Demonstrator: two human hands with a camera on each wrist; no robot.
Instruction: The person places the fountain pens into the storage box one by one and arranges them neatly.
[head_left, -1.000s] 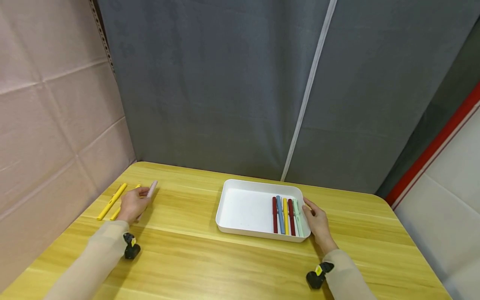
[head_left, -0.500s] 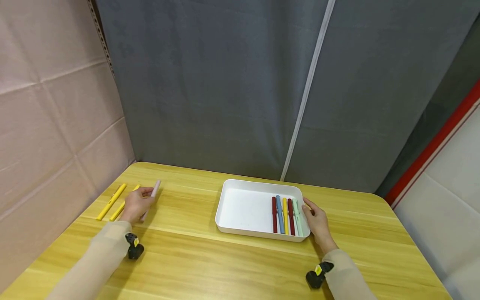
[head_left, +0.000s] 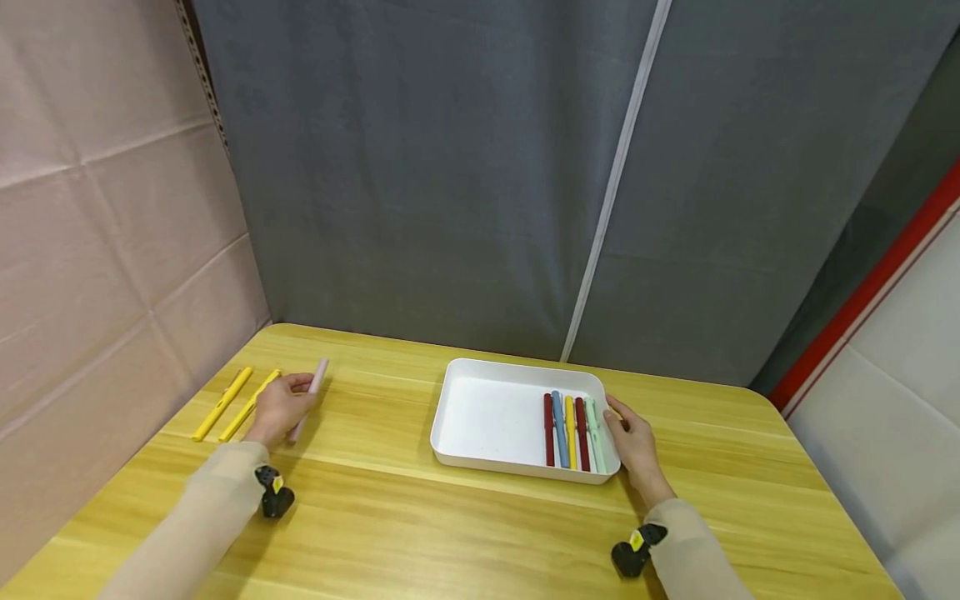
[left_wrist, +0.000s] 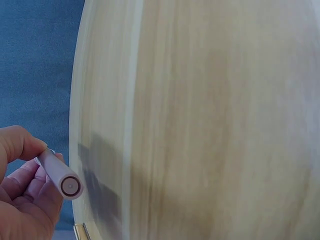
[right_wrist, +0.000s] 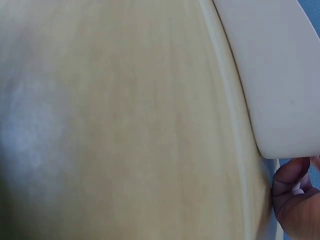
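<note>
My left hand (head_left: 283, 408) pinches a pale pink pen (head_left: 319, 377) between thumb and fingers, over the left part of the table. In the left wrist view the pen's round end (left_wrist: 70, 186) points toward the camera. Two yellow pens, an outer one (head_left: 222, 404) and an inner one (head_left: 243, 414), lie slanted just left of that hand. At the right, my right hand (head_left: 636, 446) grips the right end of a white tray (head_left: 487, 417). Its curled fingers (right_wrist: 290, 180) show at the tray's corner in the right wrist view.
Inside the tray, toward its right end, several pens lie side by side: dark red (head_left: 549, 429), blue (head_left: 561, 429), yellow (head_left: 572, 433), another dark red (head_left: 582, 433) and mint green (head_left: 595, 433). A grey curtain (head_left: 450, 183) hangs behind the wooden table (head_left: 420, 533).
My left hand has shifted slightly to the right with the pink pen, away from the yellow pens, and more of the inner yellow one shows. The right hand and tray stay still.
</note>
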